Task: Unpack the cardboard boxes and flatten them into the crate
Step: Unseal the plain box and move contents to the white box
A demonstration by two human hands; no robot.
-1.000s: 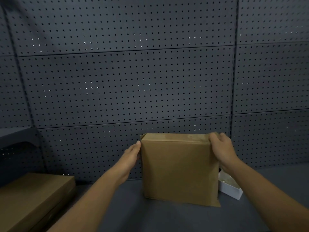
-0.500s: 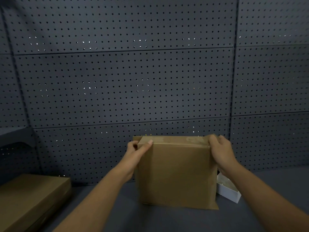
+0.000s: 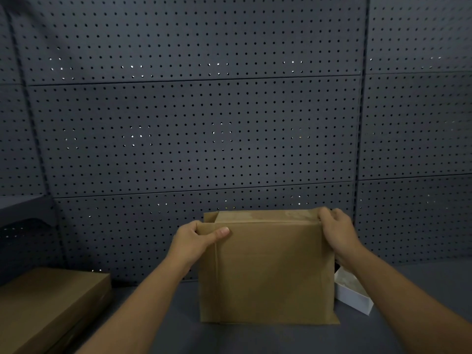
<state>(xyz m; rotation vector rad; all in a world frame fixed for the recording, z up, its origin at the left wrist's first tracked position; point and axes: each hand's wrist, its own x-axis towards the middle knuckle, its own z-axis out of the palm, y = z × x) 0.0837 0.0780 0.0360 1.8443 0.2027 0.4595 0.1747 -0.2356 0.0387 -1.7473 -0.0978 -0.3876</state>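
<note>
A brown cardboard box (image 3: 268,272) stands upright on the dark shelf surface (image 3: 255,338), low in the middle of the view. My left hand (image 3: 196,238) grips its upper left corner, thumb across the front face and fingers behind a side flap that sticks out to the left. My right hand (image 3: 337,231) holds the upper right corner, fingers curled over the top edge. The box's top looks partly open along the left edge. No crate is in view.
A flat brown cardboard box (image 3: 48,305) lies at the lower left. A small white box (image 3: 353,295) sits behind the held box's right side. A dark pegboard wall (image 3: 204,129) rises close behind, with a shelf end (image 3: 23,203) at the left.
My left hand moved from the box's left side onto its upper left corner and gripped the side flap, which now sticks out leftward. The right hand kept its hold.
</note>
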